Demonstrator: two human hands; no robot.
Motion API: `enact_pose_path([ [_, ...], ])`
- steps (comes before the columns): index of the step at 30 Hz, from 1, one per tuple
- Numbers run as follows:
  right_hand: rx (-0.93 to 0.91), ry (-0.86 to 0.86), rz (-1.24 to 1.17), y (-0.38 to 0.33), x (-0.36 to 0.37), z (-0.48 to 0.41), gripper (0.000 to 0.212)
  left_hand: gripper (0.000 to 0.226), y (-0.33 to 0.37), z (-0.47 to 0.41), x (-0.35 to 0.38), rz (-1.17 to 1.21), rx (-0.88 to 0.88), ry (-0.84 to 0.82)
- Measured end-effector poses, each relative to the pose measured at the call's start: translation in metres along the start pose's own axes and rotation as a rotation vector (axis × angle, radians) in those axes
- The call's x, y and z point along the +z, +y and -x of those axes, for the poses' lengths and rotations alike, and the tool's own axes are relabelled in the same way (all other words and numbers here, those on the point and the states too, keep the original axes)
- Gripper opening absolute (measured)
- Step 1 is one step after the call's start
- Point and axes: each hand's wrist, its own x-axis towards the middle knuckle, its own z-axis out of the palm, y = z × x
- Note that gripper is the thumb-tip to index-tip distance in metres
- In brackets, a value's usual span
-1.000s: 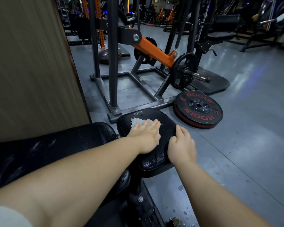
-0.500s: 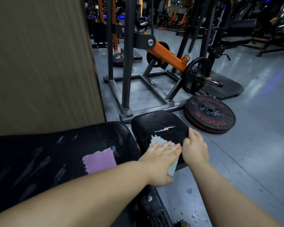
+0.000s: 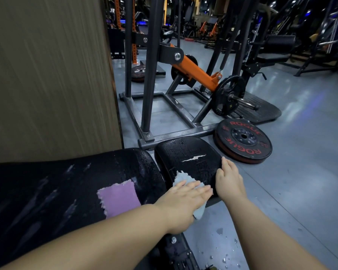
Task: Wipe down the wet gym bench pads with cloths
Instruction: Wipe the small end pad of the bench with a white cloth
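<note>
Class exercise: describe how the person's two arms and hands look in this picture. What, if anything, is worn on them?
The left hand and right hand are bare: no gloves, and no rings or watch show. The left forearm and right forearm are uncovered as far as the picture's bottom edge, with no sleeve, strap or marking in view.

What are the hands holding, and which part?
Nothing is gripped. The left hand presses flat on the blue cloth; the right hand rests on the right edge of the seat pad.

blue cloth (image 3: pixel 181 179) wiped nearer, tear (image 3: pixel 193 158) uncovered
</note>
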Motion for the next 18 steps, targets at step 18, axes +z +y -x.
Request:
enact_pose_path([
  [18, 0.104, -0.018, 0.196, -0.030, -0.008, 0.010, 0.054, 0.034, -0.018, 0.052, -0.038, 1.176, -0.531, 0.390],
])
